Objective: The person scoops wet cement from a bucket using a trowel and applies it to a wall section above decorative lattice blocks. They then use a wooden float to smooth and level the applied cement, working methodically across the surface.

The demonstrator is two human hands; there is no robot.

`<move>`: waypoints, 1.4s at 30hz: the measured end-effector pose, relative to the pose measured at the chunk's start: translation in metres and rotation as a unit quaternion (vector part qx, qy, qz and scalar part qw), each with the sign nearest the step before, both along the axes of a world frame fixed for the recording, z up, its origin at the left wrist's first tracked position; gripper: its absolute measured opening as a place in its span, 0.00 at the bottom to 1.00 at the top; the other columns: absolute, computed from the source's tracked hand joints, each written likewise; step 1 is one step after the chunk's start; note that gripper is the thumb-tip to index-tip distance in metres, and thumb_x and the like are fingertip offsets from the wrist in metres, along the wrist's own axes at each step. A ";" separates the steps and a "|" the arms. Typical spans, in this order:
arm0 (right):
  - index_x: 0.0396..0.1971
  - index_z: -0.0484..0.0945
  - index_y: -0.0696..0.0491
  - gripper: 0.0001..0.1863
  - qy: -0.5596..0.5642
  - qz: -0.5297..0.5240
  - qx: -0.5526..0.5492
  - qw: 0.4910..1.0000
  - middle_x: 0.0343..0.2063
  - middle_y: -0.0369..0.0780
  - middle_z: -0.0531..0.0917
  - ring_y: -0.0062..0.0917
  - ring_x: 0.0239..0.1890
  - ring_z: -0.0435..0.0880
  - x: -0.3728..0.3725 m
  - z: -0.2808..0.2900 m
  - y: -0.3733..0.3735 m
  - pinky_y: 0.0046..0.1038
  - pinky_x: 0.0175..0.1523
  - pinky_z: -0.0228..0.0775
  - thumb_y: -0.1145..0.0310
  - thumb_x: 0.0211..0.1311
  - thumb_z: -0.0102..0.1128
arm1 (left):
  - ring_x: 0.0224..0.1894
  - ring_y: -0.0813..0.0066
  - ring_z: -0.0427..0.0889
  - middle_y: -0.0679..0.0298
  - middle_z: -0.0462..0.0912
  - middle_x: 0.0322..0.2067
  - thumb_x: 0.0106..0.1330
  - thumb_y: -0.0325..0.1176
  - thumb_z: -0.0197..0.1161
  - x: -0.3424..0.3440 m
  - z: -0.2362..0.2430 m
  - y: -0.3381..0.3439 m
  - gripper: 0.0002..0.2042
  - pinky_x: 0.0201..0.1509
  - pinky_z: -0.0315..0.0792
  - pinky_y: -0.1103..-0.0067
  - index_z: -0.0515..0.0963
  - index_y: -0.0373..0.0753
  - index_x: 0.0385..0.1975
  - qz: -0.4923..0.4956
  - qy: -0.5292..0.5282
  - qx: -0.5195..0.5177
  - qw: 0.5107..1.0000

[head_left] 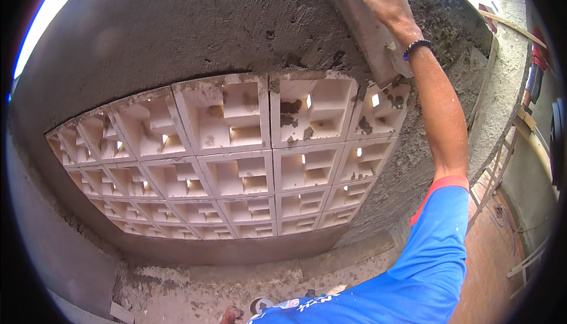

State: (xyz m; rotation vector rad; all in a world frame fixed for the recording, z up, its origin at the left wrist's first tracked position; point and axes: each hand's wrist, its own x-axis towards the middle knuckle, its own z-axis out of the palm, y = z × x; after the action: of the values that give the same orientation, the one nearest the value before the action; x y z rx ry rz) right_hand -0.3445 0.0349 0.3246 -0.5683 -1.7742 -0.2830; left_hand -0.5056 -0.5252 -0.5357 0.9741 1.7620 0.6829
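Note:
My right hand is raised high at the upper right, its fingers wrapped round the upper part of a long, flat plastering straightedge. The straightedge lies slanted against the wet grey plaster, its lower end just above the pale breeze-block panel. Its top end runs out of view. Several upper blocks carry dark mortar splashes. At the lower edge, part of my left hand shows low beside my blue shirt; its fingers are too small and cut off to read.
Rough, unsmoothed mortar covers the wall right of the blocks. A concrete column stands at the right, with wooden boards and what looks like a person in red and dark clothing beyond. Below lies a mortar-spattered floor with a round whitish container.

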 end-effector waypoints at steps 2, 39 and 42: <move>0.46 0.76 0.60 0.24 0.056 -0.018 0.044 0.997 0.34 0.49 0.86 0.39 0.38 0.87 0.030 0.012 0.056 0.37 0.44 0.79 0.57 0.57 0.64 | 0.30 0.61 0.87 0.54 0.86 0.34 0.62 0.29 0.60 -0.003 -0.001 0.006 0.10 0.31 0.83 0.69 0.79 0.30 0.39 0.000 -0.001 -0.001 1.000; 0.47 0.75 0.57 0.18 -0.041 0.214 -0.251 0.943 0.24 0.29 0.74 0.09 0.18 0.68 0.133 -0.156 -0.007 0.16 0.21 0.61 0.65 0.60 0.66 | 0.31 0.70 0.87 0.62 0.88 0.31 0.62 0.31 0.58 0.008 -0.066 0.007 0.08 0.35 0.81 0.74 0.85 0.40 0.31 0.081 0.140 -0.101 0.982; 0.45 0.75 0.58 0.20 -0.148 0.227 -0.269 0.924 0.26 0.31 0.77 0.11 0.20 0.71 0.126 -0.164 -0.035 0.17 0.24 0.64 0.68 0.53 0.66 | 0.28 0.71 0.87 0.61 0.88 0.30 0.64 0.31 0.55 0.034 -0.078 0.000 0.10 0.33 0.82 0.75 0.85 0.37 0.32 0.156 0.093 -0.157 0.971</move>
State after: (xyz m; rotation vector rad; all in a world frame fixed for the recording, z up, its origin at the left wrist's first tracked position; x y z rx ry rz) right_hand -0.2182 -0.0005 0.1602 -0.4886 -2.2316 0.4819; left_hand -0.4717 -0.5253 -0.6142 0.5646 2.1378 0.4939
